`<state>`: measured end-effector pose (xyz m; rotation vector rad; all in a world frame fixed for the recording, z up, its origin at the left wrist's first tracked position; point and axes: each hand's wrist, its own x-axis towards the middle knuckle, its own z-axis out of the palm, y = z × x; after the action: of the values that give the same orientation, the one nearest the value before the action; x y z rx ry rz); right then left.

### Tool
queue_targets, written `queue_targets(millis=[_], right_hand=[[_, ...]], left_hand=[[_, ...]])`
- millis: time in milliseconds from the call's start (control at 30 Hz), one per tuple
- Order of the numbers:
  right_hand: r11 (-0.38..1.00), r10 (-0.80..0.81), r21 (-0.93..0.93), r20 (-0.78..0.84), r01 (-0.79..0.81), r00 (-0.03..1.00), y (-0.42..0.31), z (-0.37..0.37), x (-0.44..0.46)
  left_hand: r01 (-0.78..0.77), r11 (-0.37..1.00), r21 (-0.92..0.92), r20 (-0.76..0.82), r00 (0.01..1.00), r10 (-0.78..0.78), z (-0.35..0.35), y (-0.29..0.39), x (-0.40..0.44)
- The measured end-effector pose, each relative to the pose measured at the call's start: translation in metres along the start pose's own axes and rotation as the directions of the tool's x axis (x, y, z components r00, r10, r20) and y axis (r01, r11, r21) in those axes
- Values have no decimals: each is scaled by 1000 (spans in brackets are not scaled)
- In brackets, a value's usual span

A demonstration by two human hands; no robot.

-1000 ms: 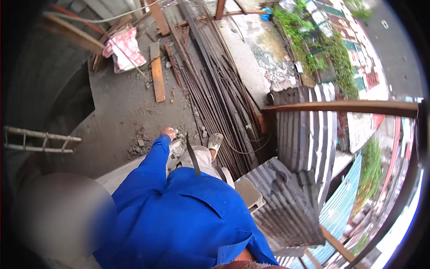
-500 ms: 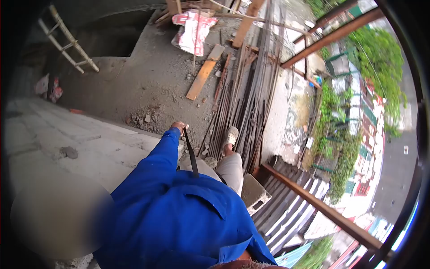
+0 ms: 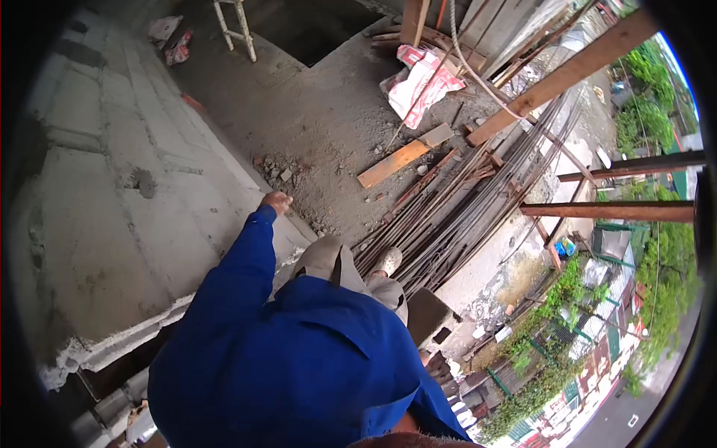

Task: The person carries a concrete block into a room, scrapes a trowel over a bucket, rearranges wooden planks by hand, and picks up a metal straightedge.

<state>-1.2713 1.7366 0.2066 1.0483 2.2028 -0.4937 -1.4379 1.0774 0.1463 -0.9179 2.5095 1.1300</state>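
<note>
My left hand is stretched forward in a blue sleeve, its fingers curled closed beside the edge of the grey block wall; I see nothing in it. A black strap hangs down over my light trousers, apart from that hand. By my right hip is a grey concrete hollow block, tilted, with its holes showing. Only a sliver of my right hand shows at the block's lower edge, gripping it; most of that hand is hidden behind my body.
Long steel bars lie ahead of my shoe. Beyond are an orange-brown plank, rubble, a red-and-white sack and a dark floor opening near a ladder. Wooden posts stand along the drop at right.
My view has turned and I have stepped forward along the wall. My left hand has let go of the black strap. The hollow block has stayed beside my right hip.
</note>
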Motion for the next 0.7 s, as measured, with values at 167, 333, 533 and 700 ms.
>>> queue_targets(millis=[167, 333, 533, 700], right_hand=[[961, -135, -244, -11, 128, 991, -54, -39, 61], [935, -195, -307, -32, 176, 980, -135, -74, 79], [807, -426, -456, -8, 376, 905, -253, -94, 91], [604, -509, -648, 135, 465, 850, -324, -56, 152]], left_hand=[[309, 925, -221, -38, 945, -325, -47, -18, -21], [442, 853, -279, -53, 879, -473, -42, -32, -10], [515, 856, 49, 212, 832, -513, 1, -129, 70], [619, 526, -582, 171, 727, -665, -35, -105, 68]])
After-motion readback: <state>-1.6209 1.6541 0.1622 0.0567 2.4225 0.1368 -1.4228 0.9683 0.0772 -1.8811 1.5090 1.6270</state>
